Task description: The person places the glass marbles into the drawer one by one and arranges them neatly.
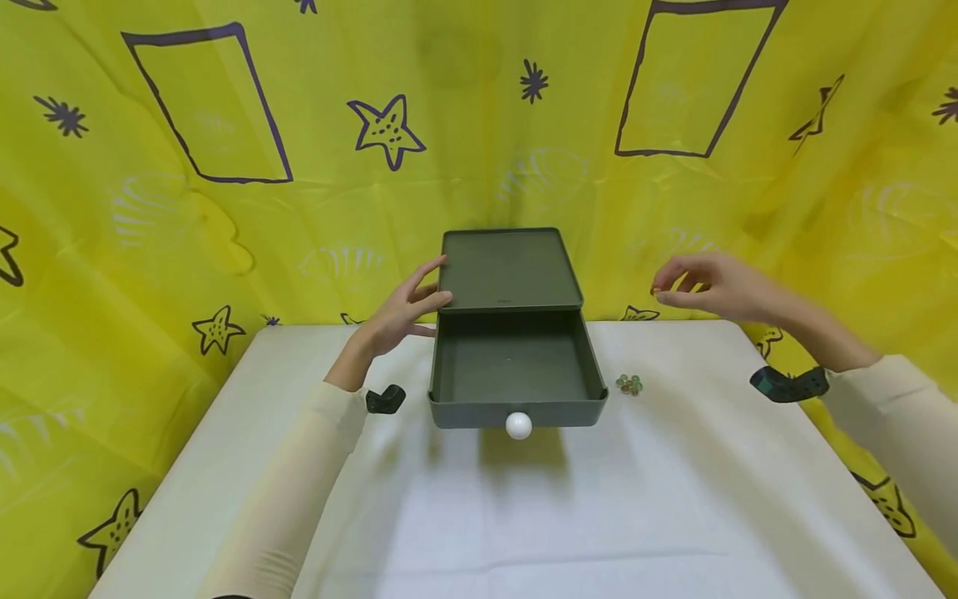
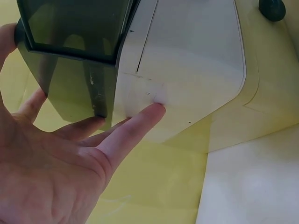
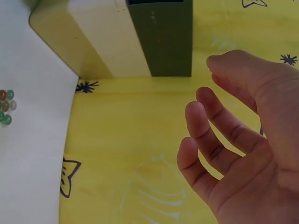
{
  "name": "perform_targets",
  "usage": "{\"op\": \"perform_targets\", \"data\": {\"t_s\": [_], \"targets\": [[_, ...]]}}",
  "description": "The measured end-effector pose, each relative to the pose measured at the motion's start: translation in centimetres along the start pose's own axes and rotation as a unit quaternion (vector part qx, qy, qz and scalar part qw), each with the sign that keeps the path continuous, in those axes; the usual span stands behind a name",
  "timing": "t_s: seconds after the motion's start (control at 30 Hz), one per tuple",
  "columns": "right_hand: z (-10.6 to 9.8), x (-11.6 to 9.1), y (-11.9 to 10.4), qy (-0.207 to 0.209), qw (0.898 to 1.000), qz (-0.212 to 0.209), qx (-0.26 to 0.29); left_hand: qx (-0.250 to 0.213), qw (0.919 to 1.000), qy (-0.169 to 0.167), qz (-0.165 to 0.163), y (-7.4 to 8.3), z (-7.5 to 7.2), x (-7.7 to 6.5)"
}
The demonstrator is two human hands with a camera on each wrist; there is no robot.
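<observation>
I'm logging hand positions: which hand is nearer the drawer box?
Left. The left hand touches the left side of the drawer box; the right hand is raised off to the box's right, clear of it.

legible text: none | grey-green box (image 1: pixel 509 262): small mark (image 1: pixel 504 300) near lid's front edge, perhaps lettering, unreadable

The left sleeve (image 1: pixel 303 474) is cream, creased at its near end; the right sleeve (image 1: pixel 901 424) is cream. The left wrist unit (image 1: pixel 385 399) is dark, angular; the right wrist unit (image 1: pixel 789 385), dark, elongated.
</observation>
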State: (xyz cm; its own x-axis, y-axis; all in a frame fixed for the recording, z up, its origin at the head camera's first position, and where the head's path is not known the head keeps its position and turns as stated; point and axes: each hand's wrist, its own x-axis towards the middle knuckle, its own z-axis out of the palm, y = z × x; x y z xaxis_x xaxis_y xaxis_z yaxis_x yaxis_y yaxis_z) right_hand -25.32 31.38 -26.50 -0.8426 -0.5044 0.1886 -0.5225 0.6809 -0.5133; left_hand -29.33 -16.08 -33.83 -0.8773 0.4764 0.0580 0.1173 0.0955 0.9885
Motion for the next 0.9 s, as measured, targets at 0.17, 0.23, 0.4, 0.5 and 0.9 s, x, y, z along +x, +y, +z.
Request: {"op": "perform_targets", "data": {"t_s": [0.17, 0.23, 0.4, 0.5, 0.9], "targets": [[-0.9, 0.3, -1.0, 0.011, 1.0, 0.011, -0.003, -0.011, 0.9999, -0.006, -0.002, -0.1, -0.2, 0.0], [-1.3, 0.5, -1.5, 0.013, 1.0, 0.018, -0.004, -0.016, 0.9999, -0.006, -0.003, -0.1, -0.2, 0.0], [-2.0, 0.8, -2.3, 0.026, 0.999, 0.021, -0.016, -0.016, 0.9998, -0.005, -0.003, -0.2, -0.3, 0.0], [-2.3, 0.9, -2.8, 0.029, 0.999, 0.025, -0.02, -0.017, 0.9998, -0.005, -0.003, -0.3, -0.4, 0.0], [-2.8, 1.8, -4.4, 0.013, 1.0, 0.027, -0.008, -0.01, 0.9999, 0.001, -0.003, -0.6, -0.3, 0.1]]}}
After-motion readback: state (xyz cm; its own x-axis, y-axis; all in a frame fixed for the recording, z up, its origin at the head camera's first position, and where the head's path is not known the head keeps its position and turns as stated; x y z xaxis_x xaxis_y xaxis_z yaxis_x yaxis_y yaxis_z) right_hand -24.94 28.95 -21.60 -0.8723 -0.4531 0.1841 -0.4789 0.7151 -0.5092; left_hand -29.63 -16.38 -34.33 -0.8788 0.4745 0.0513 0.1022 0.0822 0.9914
